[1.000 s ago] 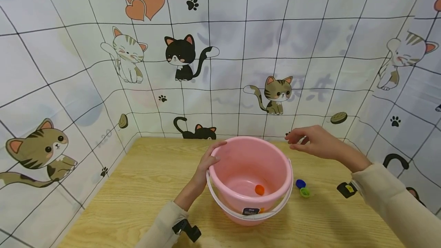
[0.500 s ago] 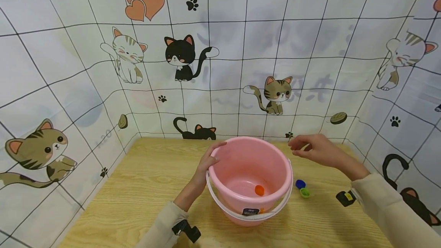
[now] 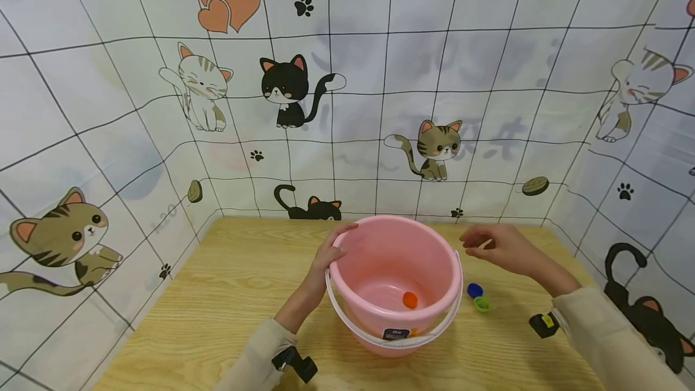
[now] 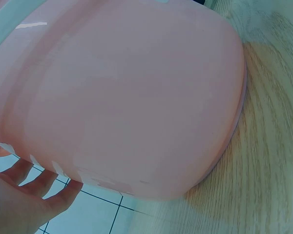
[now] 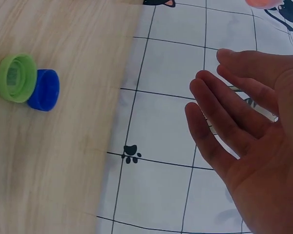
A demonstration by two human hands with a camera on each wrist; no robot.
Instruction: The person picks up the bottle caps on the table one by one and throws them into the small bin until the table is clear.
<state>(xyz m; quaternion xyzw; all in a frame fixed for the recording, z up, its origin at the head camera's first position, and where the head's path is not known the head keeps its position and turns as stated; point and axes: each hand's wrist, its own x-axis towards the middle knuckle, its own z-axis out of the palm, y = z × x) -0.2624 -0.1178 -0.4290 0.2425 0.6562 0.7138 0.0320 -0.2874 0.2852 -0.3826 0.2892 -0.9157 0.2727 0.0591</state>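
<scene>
A pink bucket (image 3: 392, 247) with a white handle (image 3: 374, 338) stands tilted on the table. My left hand (image 3: 317, 267) grips its rim on the left side, thumb over the edge; in the left wrist view several fingers lie along the outer wall. An orange bottle cap (image 3: 409, 300) rests on the bucket's floor. To the right of the bucket, a blue bottle cap (image 3: 475, 290) and a green bottle cap (image 3: 481, 304) lie touching. Above and behind these two caps hovers my right hand (image 3: 502, 250), fingers loosely bent and holding nothing.
The wood-grain table (image 3: 244, 294) runs back to a white gridded cloth wall (image 3: 358, 65) printed with cats, paws and hearts. Similar cloth closes off the left and right sides. Both sleeves carry a small black wrist camera (image 3: 293, 362).
My right hand has sunk lower and drifted slightly right, coming nearer the table. The left hand, the bucket and the caps have stayed in place.
</scene>
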